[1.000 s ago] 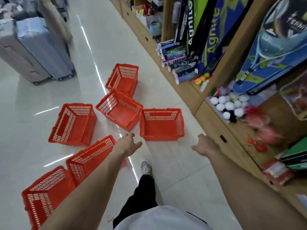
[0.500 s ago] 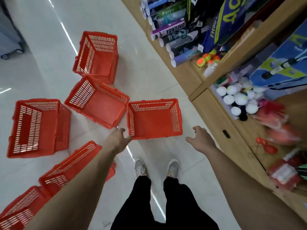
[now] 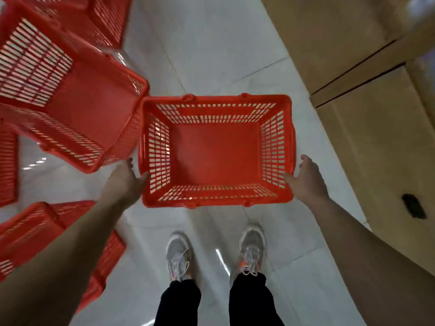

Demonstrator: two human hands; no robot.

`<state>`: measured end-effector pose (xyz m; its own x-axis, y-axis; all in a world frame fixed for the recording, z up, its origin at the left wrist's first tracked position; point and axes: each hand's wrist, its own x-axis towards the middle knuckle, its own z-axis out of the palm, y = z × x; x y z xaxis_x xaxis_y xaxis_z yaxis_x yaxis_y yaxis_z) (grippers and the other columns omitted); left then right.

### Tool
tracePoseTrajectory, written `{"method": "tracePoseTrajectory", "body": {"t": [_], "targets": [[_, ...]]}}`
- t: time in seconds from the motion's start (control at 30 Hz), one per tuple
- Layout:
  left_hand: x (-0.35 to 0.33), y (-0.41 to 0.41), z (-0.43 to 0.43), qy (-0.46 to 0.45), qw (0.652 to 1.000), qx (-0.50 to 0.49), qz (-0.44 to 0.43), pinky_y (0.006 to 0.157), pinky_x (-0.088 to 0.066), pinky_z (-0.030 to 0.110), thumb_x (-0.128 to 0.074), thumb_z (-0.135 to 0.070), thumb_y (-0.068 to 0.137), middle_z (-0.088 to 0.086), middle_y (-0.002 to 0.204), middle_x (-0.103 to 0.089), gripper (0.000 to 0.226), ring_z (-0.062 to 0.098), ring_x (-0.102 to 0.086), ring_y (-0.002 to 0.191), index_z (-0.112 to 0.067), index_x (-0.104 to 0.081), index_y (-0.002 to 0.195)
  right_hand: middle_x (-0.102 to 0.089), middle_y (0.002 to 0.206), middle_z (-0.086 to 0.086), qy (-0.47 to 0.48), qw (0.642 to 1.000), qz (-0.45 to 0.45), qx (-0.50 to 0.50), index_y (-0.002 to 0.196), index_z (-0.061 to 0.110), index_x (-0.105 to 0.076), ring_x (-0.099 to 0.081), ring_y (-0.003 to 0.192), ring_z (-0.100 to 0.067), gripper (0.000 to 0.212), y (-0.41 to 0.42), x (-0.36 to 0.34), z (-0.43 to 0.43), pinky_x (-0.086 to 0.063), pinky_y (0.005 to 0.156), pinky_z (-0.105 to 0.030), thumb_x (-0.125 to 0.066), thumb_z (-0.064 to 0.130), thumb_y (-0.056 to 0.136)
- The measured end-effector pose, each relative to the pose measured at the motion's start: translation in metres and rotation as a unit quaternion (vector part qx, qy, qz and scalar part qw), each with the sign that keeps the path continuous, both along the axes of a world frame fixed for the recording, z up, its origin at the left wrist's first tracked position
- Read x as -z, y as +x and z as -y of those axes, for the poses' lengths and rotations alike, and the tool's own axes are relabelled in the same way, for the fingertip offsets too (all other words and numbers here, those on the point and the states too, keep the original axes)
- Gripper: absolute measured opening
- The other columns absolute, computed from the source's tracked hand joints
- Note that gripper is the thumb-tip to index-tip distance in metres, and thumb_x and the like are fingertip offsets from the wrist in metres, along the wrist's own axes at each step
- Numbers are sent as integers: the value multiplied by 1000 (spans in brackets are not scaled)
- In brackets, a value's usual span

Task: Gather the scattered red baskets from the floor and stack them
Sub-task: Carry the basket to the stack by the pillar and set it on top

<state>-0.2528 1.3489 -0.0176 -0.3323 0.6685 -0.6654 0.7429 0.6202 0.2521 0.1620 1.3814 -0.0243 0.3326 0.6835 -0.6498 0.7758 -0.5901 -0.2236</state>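
An upright red basket [image 3: 213,101] stands on the pale floor right in front of me, its open top facing up. My left hand [image 3: 126,180] is at its near left corner, thumb touching the rim and fingers along the outer wall. My right hand [image 3: 306,180] is at the near right corner, thumb against the rim, fingers relaxed beside the wall. A tilted red basket [image 3: 70,109] leans against the upright one's left side. Another red basket [image 3: 98,22] lies behind it, and one more [image 3: 35,231] lies under my left forearm.
A wooden shelf base [image 3: 364,137] with a dark handle [image 3: 413,205] runs along the right. My two feet in grey shoes [image 3: 179,257] stand just short of the basket. A further red basket [image 3: 7,165] shows at the left edge.
I have bent down and closer, so the view now looks straight down. Both hands moved from hovering short of the basket to touching its near corners.
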Motion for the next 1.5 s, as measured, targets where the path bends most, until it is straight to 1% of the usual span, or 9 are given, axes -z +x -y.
{"method": "tracePoseTrajectory", "body": {"t": [0.2,0.4,0.57,0.77,0.87,1.03,1.13,1.27,1.5], "targets": [[84,8,10,65,997,-38,-26,92,-44,49,-60,-17,94,29,128,-57,50,50,-55,113,-2,-39,137,-61,132,-16,100,994,-15,42,141,13,-43,-59,117,-38,49,4,80,-5,-46,93,-41,-61,20,95],[56,6,12,84,994,-68,-9,91,-48,48,-58,-19,93,21,122,-64,39,44,-60,109,-10,-47,129,-68,121,-13,147,987,-5,63,128,14,-56,-64,109,-35,37,10,45,2,-48,95,-42,-65,19,92],[-55,6,19,95,993,-66,28,88,-50,48,-58,-18,94,19,119,-66,39,41,-63,104,-11,-48,131,-69,117,-10,157,985,-21,71,127,15,-58,-66,105,-34,35,13,-71,14,-50,90,-43,-65,17,93],[-258,-10,40,154,983,-98,27,78,-46,46,-61,-12,93,22,109,-68,26,45,-64,96,-7,-55,118,-68,120,-5,195,978,-54,48,128,17,-57,-65,108,-29,37,-1,-272,23,-50,92,-38,-65,21,93],[-351,-28,67,193,974,-116,24,76,-45,45,-65,-9,92,21,104,-68,25,43,-65,93,-7,-56,115,-66,126,-2,228,971,-73,13,132,21,-54,-63,114,-27,41,-12,-364,31,-51,97,-45,-64,27,93],[-485,-46,126,249,957,-149,9,75,-37,35,-67,-5,90,20,107,-66,30,37,-63,94,-6,-56,117,-69,120,0,272,954,-119,-43,132,20,-59,-65,108,-24,40,-36,-482,37,-49,90,-34,-65,22,93],[-535,-51,175,262,947,-186,-21,77,-41,36,-68,-9,89,17,112,-68,39,37,-65,100,-6,-56,126,-72,113,-1,272,947,-149,-82,126,18,-62,-68,101,-26,36,-55,-523,39,-52,85,-35,-66,21,91],[-579,-33,253,267,922,-273,-63,77,-43,37,-69,-12,89,16,107,-70,36,38,-66,97,-8,-58,123,-73,108,0,270,929,-202,-155,125,19,-63,-69,95,-23,34,-83,-558,43,-54,84,-35,-64,18,91],[-609,43,414,257,824,-488,-128,85,-45,41,-69,-18,89,13,113,-68,40,38,-64,101,-10,-56,126,-74,101,-1,244,871,-265,-335,116,23,-65,-70,92,-27,28,-142,-601,70,-56,82,-40,-66,19,88]]}}
